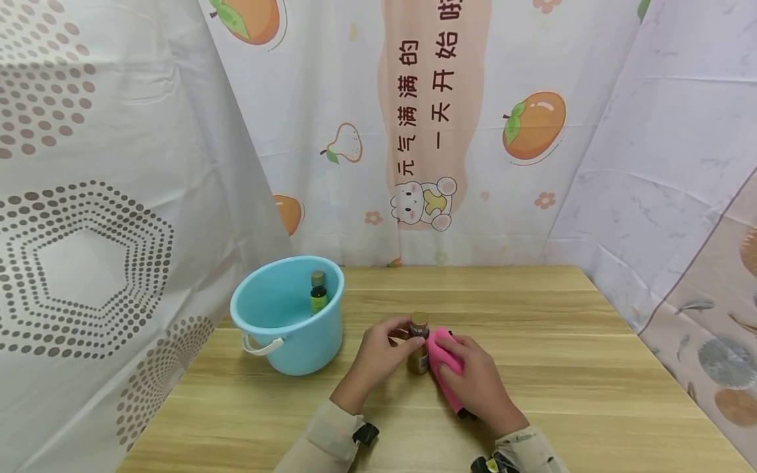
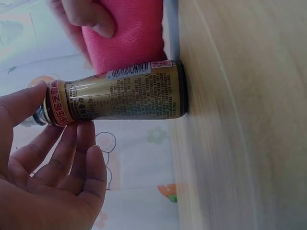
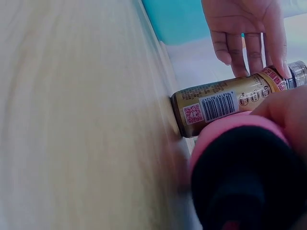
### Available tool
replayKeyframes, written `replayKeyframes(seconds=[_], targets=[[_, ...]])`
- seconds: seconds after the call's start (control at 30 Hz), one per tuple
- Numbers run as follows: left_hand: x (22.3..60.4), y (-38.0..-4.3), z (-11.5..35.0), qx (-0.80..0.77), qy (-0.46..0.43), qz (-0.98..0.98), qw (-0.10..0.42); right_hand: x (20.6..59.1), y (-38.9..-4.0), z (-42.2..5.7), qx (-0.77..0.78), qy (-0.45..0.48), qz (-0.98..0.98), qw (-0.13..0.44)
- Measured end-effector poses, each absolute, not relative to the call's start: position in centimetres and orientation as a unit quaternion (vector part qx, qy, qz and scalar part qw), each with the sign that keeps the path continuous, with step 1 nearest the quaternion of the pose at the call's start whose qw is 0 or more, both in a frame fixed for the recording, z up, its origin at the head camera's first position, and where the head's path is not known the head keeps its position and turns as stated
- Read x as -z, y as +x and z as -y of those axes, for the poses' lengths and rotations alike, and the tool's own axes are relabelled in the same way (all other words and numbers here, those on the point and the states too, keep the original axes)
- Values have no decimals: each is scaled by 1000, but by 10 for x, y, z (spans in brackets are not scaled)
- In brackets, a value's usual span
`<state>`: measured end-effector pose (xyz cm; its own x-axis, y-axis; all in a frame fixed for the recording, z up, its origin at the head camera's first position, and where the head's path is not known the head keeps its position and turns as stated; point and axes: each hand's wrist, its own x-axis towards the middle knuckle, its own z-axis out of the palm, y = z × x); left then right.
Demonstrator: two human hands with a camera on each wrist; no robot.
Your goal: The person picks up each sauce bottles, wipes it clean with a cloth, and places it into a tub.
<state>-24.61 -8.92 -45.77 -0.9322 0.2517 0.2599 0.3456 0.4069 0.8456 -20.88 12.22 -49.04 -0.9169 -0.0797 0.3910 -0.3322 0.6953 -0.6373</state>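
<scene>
A small bottle [image 1: 418, 363] with a gold label and gold cap stands upright on the table. My left hand [image 1: 381, 355] pinches it just below the cap, thumb on one side and fingertips on the other, as the left wrist view shows. My right hand [image 1: 475, 381] grips a soft, fuzzy pink thing [image 1: 439, 341] with dark ends, its exact kind unclear. The pink thing [image 2: 129, 40] lies against the bottle's side. In the right wrist view its dark round end [image 3: 244, 177] covers part of the bottle [image 3: 218, 103].
A light blue bucket [image 1: 313, 341] with a white handle stands on the table to the left. Inside it is another small dark bottle [image 1: 318, 294] with a yellow-green label. Printed curtains [image 1: 355, 85] hang behind and at both sides of the wooden table [image 1: 562, 341].
</scene>
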Motion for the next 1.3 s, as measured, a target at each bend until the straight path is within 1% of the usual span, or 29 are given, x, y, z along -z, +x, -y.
replayKeyframes(seconds=[0.33, 0.63, 0.93, 1.03, 1.3], targets=[[455, -244, 90, 522, -170, 834, 48, 491, -209, -121, -395, 157, 867, 259], [455, -245, 90, 519, -173, 836, 48, 487, -208, -123, -417, 182, 840, 295], [455, -244, 91, 519, -173, 836, 37, 485, -209, -123, -419, 196, 822, 331], [456, -245, 91, 519, -176, 836, 35, 485, -210, -123, -417, 200, 822, 334], [456, -245, 91, 518, -178, 836, 32, 487, -210, -125, -423, 200, 831, 300]])
